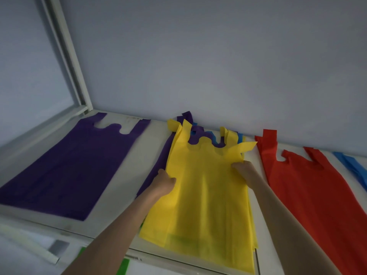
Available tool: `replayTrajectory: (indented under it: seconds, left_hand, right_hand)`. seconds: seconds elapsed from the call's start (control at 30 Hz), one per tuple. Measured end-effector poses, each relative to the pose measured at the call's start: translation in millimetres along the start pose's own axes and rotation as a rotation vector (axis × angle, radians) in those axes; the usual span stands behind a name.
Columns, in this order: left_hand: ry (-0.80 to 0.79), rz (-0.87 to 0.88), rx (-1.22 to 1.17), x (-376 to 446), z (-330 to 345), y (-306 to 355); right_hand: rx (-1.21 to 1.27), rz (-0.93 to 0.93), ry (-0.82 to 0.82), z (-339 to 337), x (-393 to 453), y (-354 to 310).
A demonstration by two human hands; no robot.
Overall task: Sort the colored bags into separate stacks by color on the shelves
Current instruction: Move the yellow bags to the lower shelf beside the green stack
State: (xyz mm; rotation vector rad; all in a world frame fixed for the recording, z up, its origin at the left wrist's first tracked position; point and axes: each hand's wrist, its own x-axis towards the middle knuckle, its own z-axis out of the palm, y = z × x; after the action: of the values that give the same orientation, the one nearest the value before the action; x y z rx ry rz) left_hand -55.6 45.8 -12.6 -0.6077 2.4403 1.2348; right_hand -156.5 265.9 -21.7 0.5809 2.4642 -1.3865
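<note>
Both hands grip the top yellow bag (206,187) by its side edges. Left hand (163,182) is closed over the bag's left edge, knuckles up, fingers curled under the fabric. Right hand (243,169) pinches the right edge just below the right handle strap, thumb on top; that strap is folded outward to the right. Bag is partly lifted off the pile, lower end hanging past the shelf's front edge.

Under it sits a mixed pile (200,133): more yellow layers show along both sides, purple and blue handles poke out at the top against the back wall (198,66), and a purple bag edge shows on the left just beside the left hand. A faint green tint shows through the yellow near its bottom; cannot tell what it is.

Left of the pile, well apart, a purple bag (69,171) lies flat on the white shelf (151,143), handles toward the wall. Bare shelf strip between it and the pile. Right of the pile, near the right forearm, a red bag (309,187) lies flat, its lower end running over the shelf front. Beyond it at the far right edge, a blue bag (351,165), mostly cut off by the frame.

White frame post (67,56) stands at the shelf's back left corner. Below the shelf front, a green piece (123,266) shows, partly hidden by the left arm.
</note>
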Motion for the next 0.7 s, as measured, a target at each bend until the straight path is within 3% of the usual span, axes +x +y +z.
replayTrajectory:
  seconds: [0.37,0.7]
  left_hand:
    - [0.055,0.008,-0.012,-3.9,3.3,-9.1]
    - [0.09,0.131,0.042,-82.8,5.1,-50.0]
  right_hand:
    - [-0.036,-0.068,0.025,-1.1,-21.7,16.8]
    - [-0.024,-0.146,0.131,2.6,-127.6,55.2]
